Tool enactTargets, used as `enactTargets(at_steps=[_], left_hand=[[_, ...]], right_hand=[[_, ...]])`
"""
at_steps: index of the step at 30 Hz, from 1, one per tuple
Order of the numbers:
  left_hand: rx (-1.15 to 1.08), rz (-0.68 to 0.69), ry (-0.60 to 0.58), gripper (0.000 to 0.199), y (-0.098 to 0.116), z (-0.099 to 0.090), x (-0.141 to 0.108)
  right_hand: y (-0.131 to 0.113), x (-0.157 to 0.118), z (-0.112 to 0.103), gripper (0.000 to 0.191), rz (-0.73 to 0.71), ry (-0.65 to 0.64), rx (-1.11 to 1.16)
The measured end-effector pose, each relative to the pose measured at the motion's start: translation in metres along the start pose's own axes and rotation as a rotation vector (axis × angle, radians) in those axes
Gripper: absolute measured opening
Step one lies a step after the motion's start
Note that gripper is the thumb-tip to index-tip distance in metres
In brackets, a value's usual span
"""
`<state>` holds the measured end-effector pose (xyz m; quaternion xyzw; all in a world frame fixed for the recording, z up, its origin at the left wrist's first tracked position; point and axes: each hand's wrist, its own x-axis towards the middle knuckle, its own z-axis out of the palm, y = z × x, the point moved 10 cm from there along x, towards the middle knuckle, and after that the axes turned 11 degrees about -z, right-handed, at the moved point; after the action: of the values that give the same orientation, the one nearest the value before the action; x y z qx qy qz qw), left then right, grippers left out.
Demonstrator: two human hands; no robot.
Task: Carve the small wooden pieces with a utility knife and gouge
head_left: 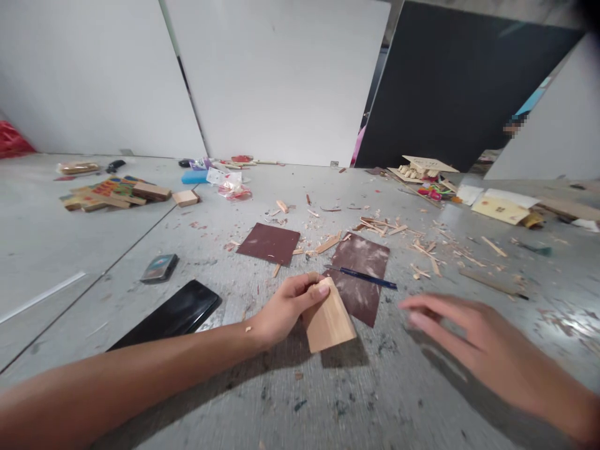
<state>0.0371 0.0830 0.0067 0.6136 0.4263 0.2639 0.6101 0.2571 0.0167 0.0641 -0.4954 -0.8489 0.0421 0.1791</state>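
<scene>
A pale wooden block is pinched in my left hand, thumb on its upper face, held tilted just above the grey tabletop. My right hand hovers at the right with thumb and fingers apart, slightly blurred by motion, nothing in it. Between the hands, a dark blue pen-like craft knife lies across a sheet of brown sandpaper dusted with pale powder. Another sandpaper sheet lies farther back, left of it.
A black phone and a small tin lie at the left. Wood shavings scatter behind the sandpaper. Several wooden pieces are piled at the back left, a small wooden model at the back right. Upright white panels border the far edge.
</scene>
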Motion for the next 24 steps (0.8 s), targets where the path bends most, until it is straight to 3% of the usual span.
enactTargets(at_steps=[4,7,11,16,21,24], left_hand=[[0.093,0.001,0.015,0.037,0.000,-0.002,0.001],[0.196,0.003,0.030,0.040,0.000,-0.002,0.002],[0.373,0.027,0.090,0.043,0.004,-0.005,0.001],[0.567,0.076,0.164,0.041,0.014,-0.008,0.000],[0.664,0.110,0.197,0.039,0.017,-0.009,-0.001],[0.679,0.136,0.187,0.026,0.019,-0.008,-0.005]], right_hand=[[0.014,0.056,0.025,0.029,-0.061,-0.056,-0.018],[0.018,0.075,0.048,0.022,-0.122,-0.078,-0.005],[0.028,0.077,0.058,0.017,-0.123,-0.043,0.043],[0.041,0.069,0.044,0.014,-0.032,0.066,0.065],[0.021,0.071,0.050,0.018,-0.107,0.008,0.093],[0.008,0.073,0.062,0.013,-0.171,-0.060,0.093]])
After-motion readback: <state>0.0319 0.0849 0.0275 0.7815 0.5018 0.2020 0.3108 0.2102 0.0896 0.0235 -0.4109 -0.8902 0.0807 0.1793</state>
